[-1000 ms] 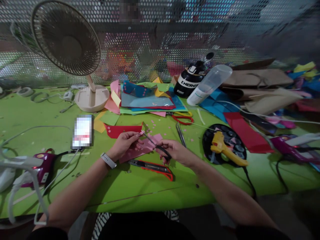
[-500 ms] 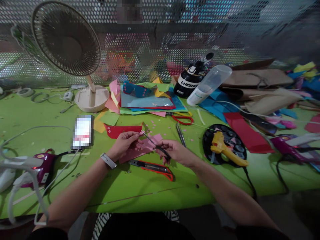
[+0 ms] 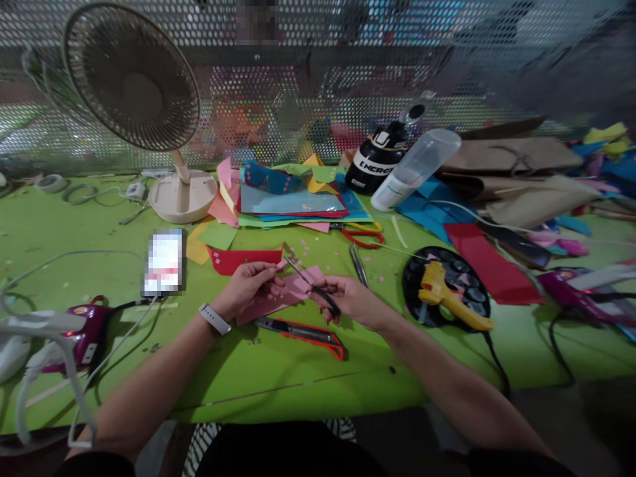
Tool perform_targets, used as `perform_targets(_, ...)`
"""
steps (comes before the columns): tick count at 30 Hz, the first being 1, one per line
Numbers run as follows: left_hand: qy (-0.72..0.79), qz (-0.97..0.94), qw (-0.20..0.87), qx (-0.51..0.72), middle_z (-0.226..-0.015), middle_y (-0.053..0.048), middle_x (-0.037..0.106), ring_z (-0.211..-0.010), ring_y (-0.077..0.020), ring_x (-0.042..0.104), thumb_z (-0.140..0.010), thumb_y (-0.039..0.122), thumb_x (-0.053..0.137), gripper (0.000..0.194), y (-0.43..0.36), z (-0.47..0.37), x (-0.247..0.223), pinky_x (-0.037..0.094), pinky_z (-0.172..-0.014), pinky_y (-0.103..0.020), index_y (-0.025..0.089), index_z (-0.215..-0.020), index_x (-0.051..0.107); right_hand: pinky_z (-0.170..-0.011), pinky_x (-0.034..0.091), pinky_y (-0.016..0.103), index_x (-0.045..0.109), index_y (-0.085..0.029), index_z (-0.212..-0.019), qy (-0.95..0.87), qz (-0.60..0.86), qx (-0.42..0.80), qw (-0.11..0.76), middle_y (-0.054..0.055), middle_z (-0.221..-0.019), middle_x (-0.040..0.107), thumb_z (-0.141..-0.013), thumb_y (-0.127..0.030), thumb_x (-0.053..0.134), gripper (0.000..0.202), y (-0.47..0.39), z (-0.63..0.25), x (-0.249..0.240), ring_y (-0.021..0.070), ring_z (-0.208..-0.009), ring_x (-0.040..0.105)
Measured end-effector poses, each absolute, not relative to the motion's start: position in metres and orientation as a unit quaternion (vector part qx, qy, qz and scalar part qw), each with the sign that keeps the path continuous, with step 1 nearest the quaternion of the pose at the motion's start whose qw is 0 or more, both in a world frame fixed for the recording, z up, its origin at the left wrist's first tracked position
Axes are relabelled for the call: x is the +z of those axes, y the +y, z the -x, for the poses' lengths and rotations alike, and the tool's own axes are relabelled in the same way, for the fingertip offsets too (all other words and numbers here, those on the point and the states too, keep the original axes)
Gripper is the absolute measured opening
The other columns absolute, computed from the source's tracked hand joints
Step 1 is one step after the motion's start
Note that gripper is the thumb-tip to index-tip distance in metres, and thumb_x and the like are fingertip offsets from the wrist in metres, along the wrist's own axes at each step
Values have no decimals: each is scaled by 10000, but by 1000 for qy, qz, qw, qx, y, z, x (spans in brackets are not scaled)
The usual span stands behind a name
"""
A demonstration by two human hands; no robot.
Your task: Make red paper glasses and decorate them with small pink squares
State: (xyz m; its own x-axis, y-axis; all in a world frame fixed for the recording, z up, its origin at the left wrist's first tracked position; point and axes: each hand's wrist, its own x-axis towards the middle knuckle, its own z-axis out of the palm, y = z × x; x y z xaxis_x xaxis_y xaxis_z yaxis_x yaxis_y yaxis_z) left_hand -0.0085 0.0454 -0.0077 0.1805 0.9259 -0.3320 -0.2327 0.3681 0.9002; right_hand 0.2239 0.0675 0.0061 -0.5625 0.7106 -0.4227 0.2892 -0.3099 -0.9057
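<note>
My right hand (image 3: 342, 298) is closed around the dark handles of a pair of scissors (image 3: 298, 271). Their thin blades point up and left, toward my left fingertips. My left hand (image 3: 256, 285) pinches a tiny piece of pink paper (image 3: 281, 264) close to the blade tips. Beneath both hands lies a larger pink paper sheet (image 3: 298, 288). Just beyond the left fingers stands a folded red paper strip (image 3: 243, 260) with small pale squares on it. An orange and black box cutter (image 3: 308, 331) rests on the green table, nearer to me.
A yellow glue gun (image 3: 447, 298) lies on a black round tray at right. Metal tweezers (image 3: 358, 265) and red-handled scissors (image 3: 365, 235) lie beyond my right hand. At left are a phone (image 3: 163, 262) and a fan (image 3: 183, 195). Stacked coloured paper (image 3: 288, 199) and a black bottle (image 3: 375, 162) stand behind.
The scissors have shifted slightly in my right hand, and the blades' angle looks a little different. My left hand stays almost in place with the pink paper piece.
</note>
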Motion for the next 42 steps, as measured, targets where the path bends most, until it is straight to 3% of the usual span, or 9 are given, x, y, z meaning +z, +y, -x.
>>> perform_targets(13,476,-361,665,449,-726,-25,713,-515,-60,619,-852,319,666,205,45,7,-5,499,-522,-156,122,-907,661,-461,508,195,587,-152,-907,-557,428,697,146,-35,-637,611,-655,-556,769,509,66,-224,7,78,-474,602)
perform_targets(22,471,-368,668,443,-702,-24,710,-505,-63,614,-789,386,722,292,44,5,-2,501,-526,-163,112,-873,664,-450,497,189,595,-144,-927,-565,417,696,148,-37,-626,605,-665,-546,765,510,66,-223,5,80,-482,603)
perform_targets(42,470,-369,672,438,-712,-25,711,-510,-70,619,-797,387,715,287,44,7,-5,506,-534,-177,120,-889,664,-440,480,183,605,-147,-947,-574,408,693,151,-33,-632,615,-686,-518,767,481,68,-226,-2,81,-483,602)
